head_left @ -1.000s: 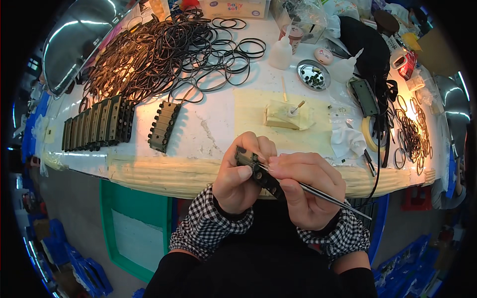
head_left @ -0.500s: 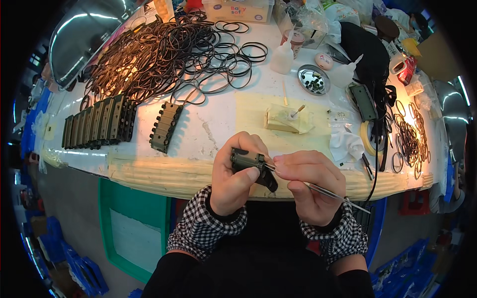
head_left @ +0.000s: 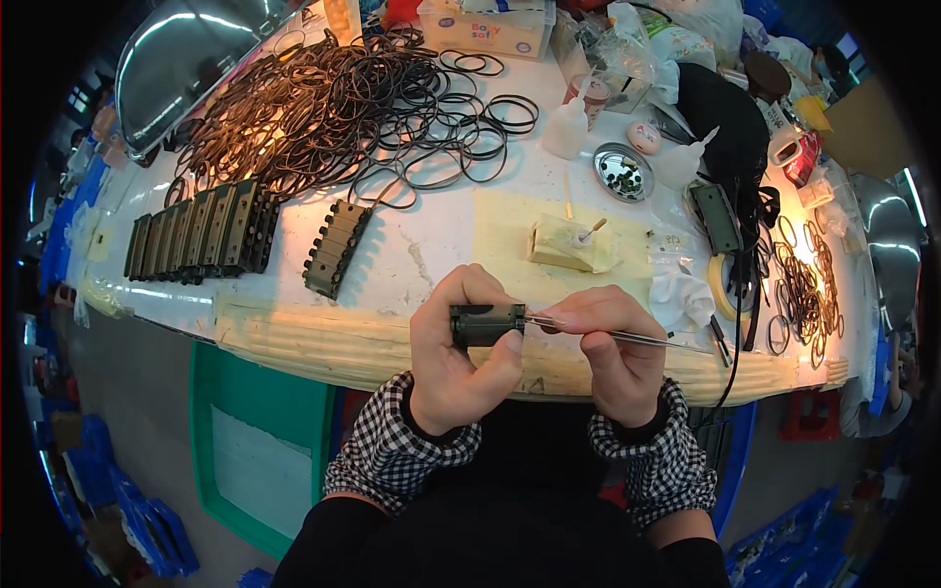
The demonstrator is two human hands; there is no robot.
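Observation:
My left hand (head_left: pixel 453 387) grips a small dark green plastic housing (head_left: pixel 480 327), thumb beneath and fingers behind it. My right hand (head_left: pixel 619 343) is closed on slim metal tweezers (head_left: pixel 652 340), held nearly level. Their tips meet the right end of the housing; whether they pinch anything there is too small to tell. Both hands are above the table's padded front edge. Beyond them lies a yellow-wrapped block (head_left: pixel 561 245) with a thin stick standing in it. A similar housing (head_left: pixel 335 251) lies on the table to the left, beside a row of several more (head_left: pixel 201 233).
A large heap of dark loops (head_left: pixel 294 122) covers the back left. Toward the back right are a round metal dish (head_left: pixel 622 172) with small dark pieces, a white squeeze bottle (head_left: pixel 566 129) and a black cable (head_left: pixel 742 323). A green bin (head_left: pixel 204 431) stands below the table's front edge.
The housing has turned from a downward tilt to nearly level in my left hand. The tweezers have swung flatter, their rear end rising. My right hand has shifted slightly left.

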